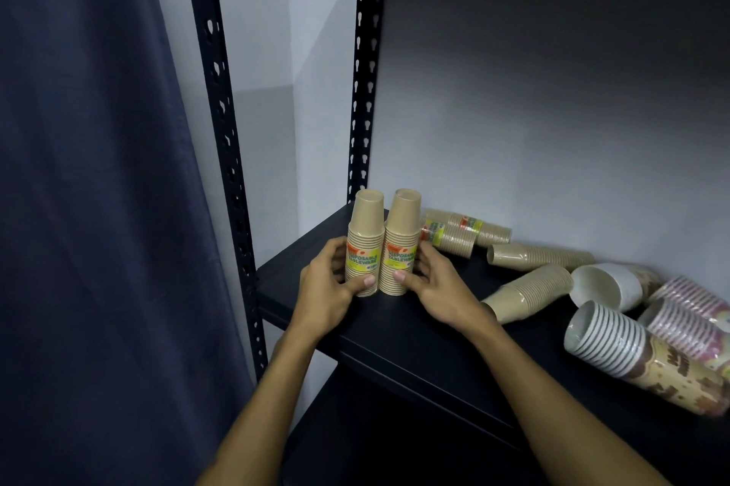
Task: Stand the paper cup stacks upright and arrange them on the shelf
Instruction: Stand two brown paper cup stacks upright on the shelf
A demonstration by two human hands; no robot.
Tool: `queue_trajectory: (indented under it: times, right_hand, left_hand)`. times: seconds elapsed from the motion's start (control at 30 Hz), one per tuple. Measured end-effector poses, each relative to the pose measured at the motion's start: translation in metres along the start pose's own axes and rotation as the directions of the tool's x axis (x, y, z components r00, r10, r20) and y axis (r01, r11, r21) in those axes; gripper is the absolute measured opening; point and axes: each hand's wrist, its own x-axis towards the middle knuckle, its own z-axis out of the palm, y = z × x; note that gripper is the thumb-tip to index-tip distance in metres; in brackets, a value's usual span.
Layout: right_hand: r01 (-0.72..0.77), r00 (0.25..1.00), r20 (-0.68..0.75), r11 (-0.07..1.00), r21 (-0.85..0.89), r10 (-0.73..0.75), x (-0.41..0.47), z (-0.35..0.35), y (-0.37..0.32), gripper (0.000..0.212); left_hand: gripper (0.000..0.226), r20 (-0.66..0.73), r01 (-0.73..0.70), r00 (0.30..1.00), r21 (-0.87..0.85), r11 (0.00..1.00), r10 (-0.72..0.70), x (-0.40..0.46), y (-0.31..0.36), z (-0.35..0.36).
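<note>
- Dark blue curtain (91, 169) hangs down the left side, and a pale wall is behind everything.
- Next to the curtain is a black metal post (221, 122) with holes in it. A second post (361, 90) stands farther back.
- A black shelf (414, 335) runs from the posts off to the right.
- The left hand (328, 288) is curled around the left tan cup stack (364, 244), with the thumb across the front near the bottom.
- This stack stands upright, bottom end up, near the left end of the shelf. It has a yellow and orange label.
- The right tan cup stack (401, 242) stands right beside it, and the two touch. It has the same label.
- The right hand (438, 288) is curled around the right stack, thumb on the front near the bottom, fingers behind.
- Just behind the right hand, two labelled tan stacks (458, 233) lie on their sides near the wall.
- Further right, a plain tan stack (541, 255) lies flat with its open end to the left.
- Another tan stack (527, 294) lies tilted in front of it, open end toward the right hand.
- A white cup stack (608, 286) lies on its side, open mouth facing out.
- A pink striped stack (687, 312) lies at the far right.
- A brown patterned stack (640, 359) with white rims lies in front, nearest the shelf edge.
</note>
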Motion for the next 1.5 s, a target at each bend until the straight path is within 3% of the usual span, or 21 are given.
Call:
queue_trajectory:
  times: [0.27, 0.53, 0.8, 1.03, 1.37, 1.5]
  right_hand:
    - [0.003, 0.999, 0.039, 1.0, -0.003, -0.002, 0.004, 0.012, 0.0, 0.05]
    - [0.016, 1.0, 0.016, 0.993, -0.114, -0.015, 0.024, 0.035, 0.004, 0.046]
    - [0.017, 0.999, 0.049, 0.985, -0.173, -0.009, 0.051, 0.052, -0.008, 0.047]
    - [0.021, 0.999, 0.034, 0.992, -0.125, -0.017, 0.052, 0.057, -0.001, 0.045]
    - [0.007, 0.999, 0.044, 0.986, -0.166, 0.0, 0.045, 0.058, -0.006, 0.055]
    - [-0.013, 1.0, -0.008, 0.966, -0.259, 0.012, 0.031, 0.056, -0.009, 0.062]
  left_hand:
    - [0.072, 0.032, -0.004, 0.999, 0.053, 0.999, 0.003, 0.004, -0.004, -0.021]
    - [0.072, 0.005, 0.0, 1.0, 0.089, 0.996, -0.001, 0.012, -0.011, -0.037]
    - [0.073, -0.095, 0.033, 0.995, 0.089, 0.995, -0.024, 0.015, -0.017, -0.048]
    - [0.073, -0.111, 0.049, 0.993, 0.085, 0.995, -0.039, 0.019, -0.023, -0.047]
    - [0.069, -0.142, 0.033, 0.99, 0.163, 0.986, -0.009, 0.009, -0.022, -0.041]
    - [0.082, -0.135, 0.027, 0.991, 0.261, 0.965, 0.009, 0.004, -0.017, -0.042]
